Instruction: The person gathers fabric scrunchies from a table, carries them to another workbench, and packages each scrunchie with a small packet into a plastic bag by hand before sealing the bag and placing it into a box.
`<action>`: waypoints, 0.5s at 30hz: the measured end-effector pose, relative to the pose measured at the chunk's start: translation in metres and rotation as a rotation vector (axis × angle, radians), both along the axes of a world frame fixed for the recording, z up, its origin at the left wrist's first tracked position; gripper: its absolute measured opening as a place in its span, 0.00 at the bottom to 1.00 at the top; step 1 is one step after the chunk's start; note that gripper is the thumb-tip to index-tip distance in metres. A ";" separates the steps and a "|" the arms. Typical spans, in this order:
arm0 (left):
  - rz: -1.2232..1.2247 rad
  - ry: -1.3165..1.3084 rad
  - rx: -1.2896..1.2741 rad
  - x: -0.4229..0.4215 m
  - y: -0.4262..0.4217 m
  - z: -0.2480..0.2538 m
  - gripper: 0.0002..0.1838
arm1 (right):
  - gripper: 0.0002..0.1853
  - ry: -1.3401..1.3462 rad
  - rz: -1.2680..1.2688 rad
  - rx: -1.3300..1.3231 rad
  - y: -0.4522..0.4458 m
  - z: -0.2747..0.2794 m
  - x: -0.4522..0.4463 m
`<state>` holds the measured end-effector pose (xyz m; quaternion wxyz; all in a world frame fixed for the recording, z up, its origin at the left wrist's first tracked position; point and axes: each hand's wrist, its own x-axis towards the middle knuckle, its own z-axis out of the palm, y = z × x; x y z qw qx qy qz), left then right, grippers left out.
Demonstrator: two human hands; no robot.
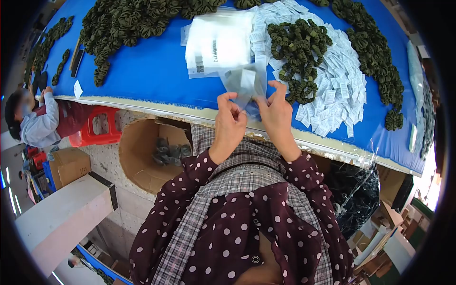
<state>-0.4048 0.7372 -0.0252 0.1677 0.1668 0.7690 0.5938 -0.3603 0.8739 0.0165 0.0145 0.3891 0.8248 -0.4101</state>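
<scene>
At the table's front edge, a clear plastic bag (243,81) with a white label and something dark inside lies between my hands. My left hand (230,124) pinches the bag's near left corner between thumb and fingers. On the other side, my right hand (277,115) has its thumb against the bag's lower right edge, with the index finger curled above it. Just behind the bag is a stack of flat printed plastic bags (220,40). Dark green scrunchies (300,52) lie to the right on a spread heap of small white labels (339,80).
A large pile of dark green scrunchies (128,21) covers the back left of the blue table (142,71). More scrunchies (375,57) line the right. Below the edge stands an open cardboard box (137,156) holding packed bags. Another person (40,116) sits far left near a red stool (97,126).
</scene>
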 end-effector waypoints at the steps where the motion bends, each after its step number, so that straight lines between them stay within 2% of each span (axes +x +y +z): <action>1: 0.004 0.000 -0.003 0.002 -0.003 -0.002 0.27 | 0.34 0.000 0.004 -0.003 -0.001 -0.001 -0.001; 6: 0.068 -0.154 -0.030 0.009 -0.013 -0.004 0.27 | 0.32 -0.145 0.028 0.082 0.002 -0.012 0.000; 10: 0.034 -0.184 -0.094 0.003 -0.011 0.018 0.30 | 0.21 0.515 0.235 0.524 0.008 -0.014 0.025; 11: 0.034 -0.188 -0.093 0.001 -0.012 0.017 0.30 | 0.21 0.511 0.236 0.525 0.008 -0.012 0.027; 15: 0.068 -0.348 -0.011 -0.008 -0.024 0.008 0.26 | 0.09 0.760 0.390 0.484 -0.001 -0.004 0.028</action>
